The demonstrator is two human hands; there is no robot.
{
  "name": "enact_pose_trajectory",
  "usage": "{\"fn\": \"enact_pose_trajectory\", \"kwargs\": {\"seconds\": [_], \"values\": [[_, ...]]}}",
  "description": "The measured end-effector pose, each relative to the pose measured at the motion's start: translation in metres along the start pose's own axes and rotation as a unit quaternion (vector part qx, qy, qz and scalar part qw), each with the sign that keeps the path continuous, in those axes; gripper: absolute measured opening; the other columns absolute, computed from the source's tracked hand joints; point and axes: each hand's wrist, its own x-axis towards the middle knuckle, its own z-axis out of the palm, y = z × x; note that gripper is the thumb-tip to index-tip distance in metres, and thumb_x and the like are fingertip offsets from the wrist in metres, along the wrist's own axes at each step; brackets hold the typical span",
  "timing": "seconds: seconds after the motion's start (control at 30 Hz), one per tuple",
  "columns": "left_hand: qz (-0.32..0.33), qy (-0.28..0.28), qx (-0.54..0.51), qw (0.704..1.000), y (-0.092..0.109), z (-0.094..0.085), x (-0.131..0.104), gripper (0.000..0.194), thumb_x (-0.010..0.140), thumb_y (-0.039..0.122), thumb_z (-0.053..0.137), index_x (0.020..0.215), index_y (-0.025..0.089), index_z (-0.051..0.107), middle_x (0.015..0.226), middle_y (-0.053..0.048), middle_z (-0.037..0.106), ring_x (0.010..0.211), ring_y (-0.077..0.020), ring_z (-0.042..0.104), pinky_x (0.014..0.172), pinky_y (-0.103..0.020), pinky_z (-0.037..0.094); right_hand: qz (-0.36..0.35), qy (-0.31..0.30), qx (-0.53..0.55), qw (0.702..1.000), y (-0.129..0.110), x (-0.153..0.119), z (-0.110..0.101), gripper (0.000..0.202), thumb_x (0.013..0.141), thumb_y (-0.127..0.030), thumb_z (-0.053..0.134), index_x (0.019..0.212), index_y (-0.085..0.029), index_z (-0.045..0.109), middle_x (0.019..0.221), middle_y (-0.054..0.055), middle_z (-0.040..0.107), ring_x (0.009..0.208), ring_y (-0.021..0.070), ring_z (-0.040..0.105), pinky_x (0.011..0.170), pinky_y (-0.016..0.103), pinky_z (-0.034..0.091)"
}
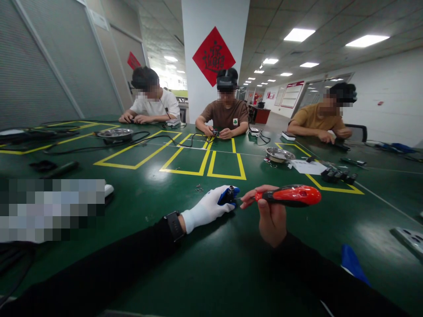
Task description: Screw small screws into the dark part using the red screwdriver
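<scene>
My left hand (214, 204), in a white glove with blue fingers, is closed around a small black part (231, 194) just above the green table. What kind of part it is I cannot make out. My right hand (272, 215) is bare and grips a red and black screwdriver (294, 195), held level. Its thin shaft points left toward the black part; whether the tip touches it I cannot tell. A few small screws (199, 188) lie on the table just beyond my left hand.
Across the green table (158, 189) sit several people at work. A metal bowl (280, 154), a paper sheet (308, 167) and several black parts (337, 175) lie at the right. A blue glove (355, 264) is near my right forearm, a power strip (410, 240) beyond it. Cables (132, 141) cross the far left.
</scene>
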Motion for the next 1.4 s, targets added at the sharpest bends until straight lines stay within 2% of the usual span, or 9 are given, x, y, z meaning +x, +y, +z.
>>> {"fn": "enact_pose_trajectory", "kwargs": {"seconds": [0.37, 0.5, 0.57, 0.63, 0.9, 1.03, 1.1, 1.27, 1.4], "values": [[0.000, -0.005, -0.002, 1.000, 0.007, -0.002, -0.002, 0.046, 0.074, 0.023, 0.062, 0.119, 0.018, 0.054, 0.118, -0.007, 0.060, 0.106, -0.0221, 0.058, 0.097, -0.036, 0.044, 0.014, -0.007, -0.016, 1.000, 0.002, 0.001, -0.001, 0.013, 0.092, -0.030, 0.042, 0.102, -0.022, 0.045, 0.082, 0.003, 0.064, 0.063, 0.0153, 0.062, 0.062, 0.034, 0.051], [-0.049, -0.020, -0.037, 0.998, 0.007, 0.000, -0.003, 0.052, 0.076, 0.031, 0.061, 0.125, 0.020, 0.048, 0.111, -0.008, 0.063, 0.089, -0.0212, 0.064, 0.077, -0.034, 0.053, 0.013, -0.006, -0.024, 1.000, 0.001, 0.002, -0.002, 0.013, 0.093, -0.030, 0.041, 0.102, -0.022, 0.045, 0.083, 0.003, 0.065, 0.064, 0.0158, 0.063, 0.064, 0.035, 0.051], [-0.078, -0.035, -0.063, 0.994, 0.007, 0.000, -0.004, 0.055, 0.077, 0.036, 0.060, 0.128, 0.020, 0.044, 0.106, -0.008, 0.064, 0.077, -0.0195, 0.064, 0.064, -0.032, 0.054, 0.012, -0.003, -0.026, 1.000, 0.001, 0.003, -0.002, 0.013, 0.093, -0.030, 0.041, 0.102, -0.022, 0.045, 0.083, 0.003, 0.065, 0.063, 0.0160, 0.063, 0.064, 0.035, 0.051], [-0.086, -0.042, -0.074, 0.993, 0.008, 0.000, -0.004, 0.057, 0.077, 0.038, 0.059, 0.129, 0.021, 0.043, 0.104, -0.008, 0.064, 0.072, -0.0184, 0.064, 0.060, -0.030, 0.053, 0.011, -0.002, -0.026, 1.000, 0.000, 0.004, -0.003, 0.013, 0.093, -0.030, 0.041, 0.102, -0.022, 0.045, 0.083, 0.003, 0.065, 0.064, 0.0159, 0.063, 0.064, 0.035, 0.051], [-0.076, -0.039, -0.044, 0.995, 0.012, -0.001, -0.004, 0.052, 0.078, 0.038, 0.058, 0.126, 0.018, 0.046, 0.097, -0.007, 0.065, 0.067, -0.0164, 0.062, 0.062, -0.031, 0.052, 0.019, 0.000, -0.030, 0.999, 0.000, 0.003, -0.002, 0.013, 0.092, -0.031, 0.042, 0.101, -0.022, 0.046, 0.082, 0.003, 0.065, 0.064, 0.0160, 0.062, 0.066, 0.035, 0.050], [-0.025, 0.001, 0.005, 1.000, 0.008, 0.000, -0.002, 0.050, 0.073, 0.031, 0.064, 0.120, 0.018, 0.052, 0.111, -0.008, 0.062, 0.093, -0.0219, 0.061, 0.084, -0.037, 0.050, 0.024, -0.010, -0.035, 0.999, 0.001, 0.004, -0.003, 0.013, 0.092, -0.031, 0.042, 0.101, -0.022, 0.046, 0.084, 0.003, 0.065, 0.066, 0.0165, 0.063, 0.067, 0.035, 0.050], [-0.012, 0.008, 0.009, 1.000, 0.006, 0.001, -0.003, 0.050, 0.072, 0.029, 0.065, 0.119, 0.018, 0.052, 0.113, -0.008, 0.061, 0.099, -0.0229, 0.060, 0.089, -0.037, 0.048, 0.028, -0.011, -0.029, 0.999, 0.001, 0.004, -0.003, 0.013, 0.092, -0.031, 0.042, 0.101, -0.023, 0.045, 0.084, 0.003, 0.065, 0.066, 0.0165, 0.063, 0.066, 0.035, 0.050], [-0.062, -0.023, -0.042, 0.997, 0.010, 0.002, -0.004, 0.058, 0.076, 0.035, 0.061, 0.128, 0.019, 0.043, 0.106, -0.009, 0.063, 0.077, -0.0189, 0.064, 0.067, -0.033, 0.053, 0.033, -0.009, -0.020, 0.999, 0.001, 0.004, -0.002, 0.014, 0.092, -0.032, 0.042, 0.101, -0.022, 0.045, 0.083, 0.003, 0.065, 0.063, 0.0160, 0.063, 0.062, 0.033, 0.051], [-0.056, -0.030, -0.034, 0.997, 0.013, 0.001, -0.004, 0.049, 0.079, 0.037, 0.058, 0.123, 0.018, 0.048, 0.102, -0.007, 0.065, 0.081, -0.0195, 0.064, 0.070, -0.032, 0.052, 0.030, -0.004, -0.021, 0.999, 0.001, 0.004, -0.002, 0.013, 0.092, -0.032, 0.042, 0.101, -0.022, 0.046, 0.082, 0.002, 0.065, 0.063, 0.0157, 0.063, 0.063, 0.033, 0.050]]}}
